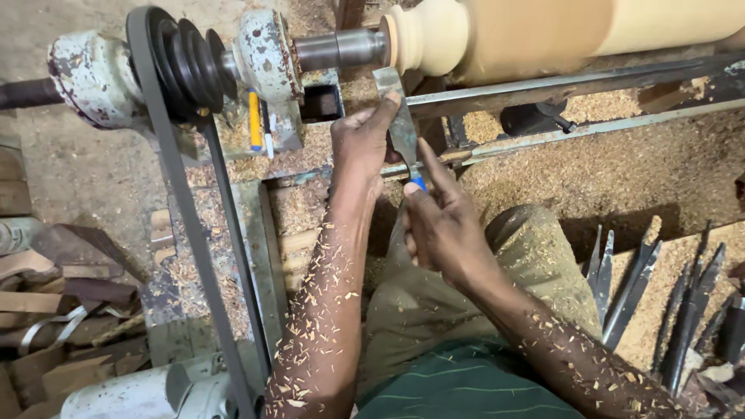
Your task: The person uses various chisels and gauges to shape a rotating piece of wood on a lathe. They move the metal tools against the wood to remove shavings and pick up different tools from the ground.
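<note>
- Clearly biggest, a wood lathe (256, 54) runs across the top of the frame, its chipped white housing in the upper left and its grey metal bed rails reaching to the right edge.
- A pale turned wooden piece (543, 31) sits on the lathe in the upper right, with a rounded bead at its left end next to the steel spindle.
- A black drive belt (182, 209) drops from the stepped black pulley in the upper left to a grey motor (147, 392) at the lower left corner.
- Sawdust and shavings (636, 171) cover the floor and the bed at centre right.
- A row of dark metal turning tools (660, 302) lies at the lower right.
- The left hand (361, 147), centre frame, is closed round a flat steel chisel (400, 116), forefinger pressed along the blade; the blade tip points up, just below the wooden piece's left end.
- The right hand (442, 225), just below and right of the left, pinches the blue part of the chisel between thumb and fingers.
- Two pencils (259, 122), yellow and blue, stand against the housing, left of centre.
</note>
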